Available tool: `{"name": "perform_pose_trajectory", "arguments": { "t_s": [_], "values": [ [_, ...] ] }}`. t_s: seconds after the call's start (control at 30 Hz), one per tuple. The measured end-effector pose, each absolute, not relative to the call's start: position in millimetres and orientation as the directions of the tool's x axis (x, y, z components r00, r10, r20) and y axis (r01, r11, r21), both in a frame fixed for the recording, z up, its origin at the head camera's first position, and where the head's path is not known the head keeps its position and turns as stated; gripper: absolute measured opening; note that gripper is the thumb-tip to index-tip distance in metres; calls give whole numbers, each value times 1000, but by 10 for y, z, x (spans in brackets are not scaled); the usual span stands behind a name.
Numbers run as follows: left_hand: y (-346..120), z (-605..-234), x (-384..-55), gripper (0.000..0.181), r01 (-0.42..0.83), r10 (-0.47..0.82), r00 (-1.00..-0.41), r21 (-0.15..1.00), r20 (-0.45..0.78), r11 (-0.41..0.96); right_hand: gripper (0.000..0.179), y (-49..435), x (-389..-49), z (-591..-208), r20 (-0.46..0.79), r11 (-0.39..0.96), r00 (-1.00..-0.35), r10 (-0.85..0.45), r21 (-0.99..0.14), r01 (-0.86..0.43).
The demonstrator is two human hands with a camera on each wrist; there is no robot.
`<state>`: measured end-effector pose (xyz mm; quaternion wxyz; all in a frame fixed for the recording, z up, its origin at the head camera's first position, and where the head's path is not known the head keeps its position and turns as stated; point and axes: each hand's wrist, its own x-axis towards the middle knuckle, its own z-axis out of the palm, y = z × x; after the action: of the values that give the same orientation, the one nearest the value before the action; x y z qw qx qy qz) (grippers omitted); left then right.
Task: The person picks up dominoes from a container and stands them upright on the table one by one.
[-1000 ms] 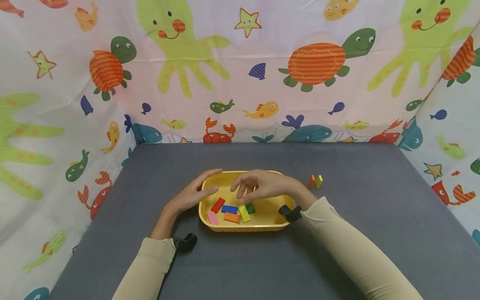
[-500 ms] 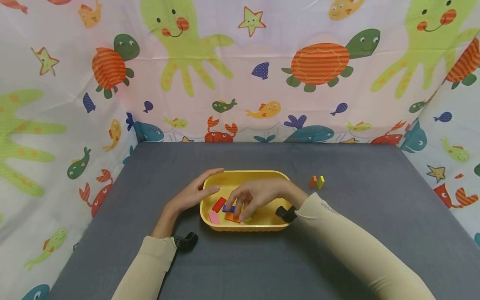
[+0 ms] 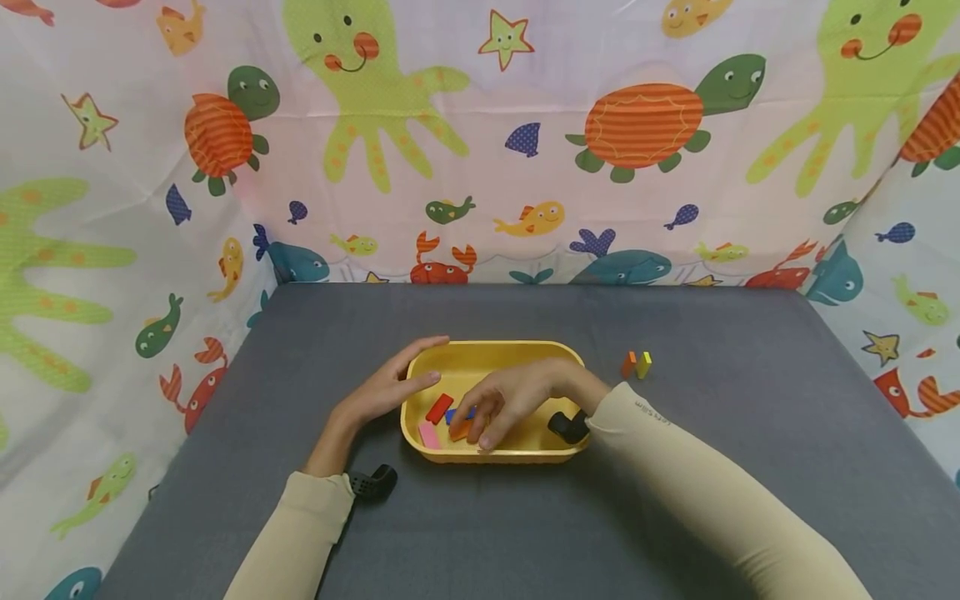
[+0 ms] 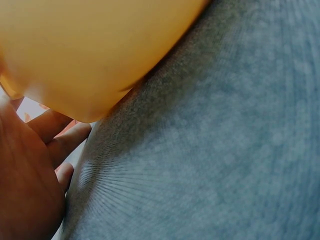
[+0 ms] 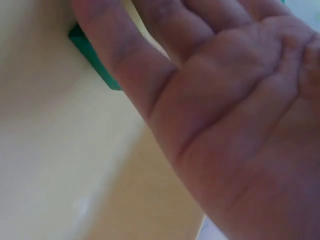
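My left hand [image 3: 386, 385] holds the left end of a yellow plastic tray [image 3: 491, 351], thumb over the rim and fingers along the outside. In the left wrist view its fingers [image 4: 64, 140] show beyond the tray wall. Inside the tray my right hand [image 3: 517, 402] reaches down, fingers bent over an orange block [image 3: 461, 430]; whether they pinch it is hidden. Left of these fingertips lie a red block [image 3: 439, 407], a pink block [image 3: 429, 435] and a partly covered blue block [image 3: 451, 416]. The right wrist view shows a green block [image 5: 95, 57] behind a finger.
Right of the tray, another orange block [image 3: 628, 364] and a yellow block [image 3: 643, 365] stand upright side by side on the grey tabletop [image 3: 480, 533]. A curtain [image 3: 480, 150] printed with sea animals encloses the back and sides.
My right hand has lowered from above the tray to the blocks, covering the yellow and green ones in the head view. The left hand stays at the tray's left end.
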<state>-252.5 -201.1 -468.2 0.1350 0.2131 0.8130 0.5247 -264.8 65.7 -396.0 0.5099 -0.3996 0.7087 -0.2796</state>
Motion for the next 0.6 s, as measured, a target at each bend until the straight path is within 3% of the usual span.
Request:
{"name": "perform_pose_trajectory", "arguments": {
  "t_s": [0.33, 0.6],
  "values": [
    [-2011, -4669, -2516, 58, 187, 476, -879, 905, -20, 383, 59, 753, -2741, -3937, -423, 513, -308, -852, -793, -329],
    [-1998, -4650, -2507, 59, 182, 474, -880, 906, -24, 383, 46, 852, -2761, -3770, -471, 584, -354, -808, -720, -375]
  ]
}}
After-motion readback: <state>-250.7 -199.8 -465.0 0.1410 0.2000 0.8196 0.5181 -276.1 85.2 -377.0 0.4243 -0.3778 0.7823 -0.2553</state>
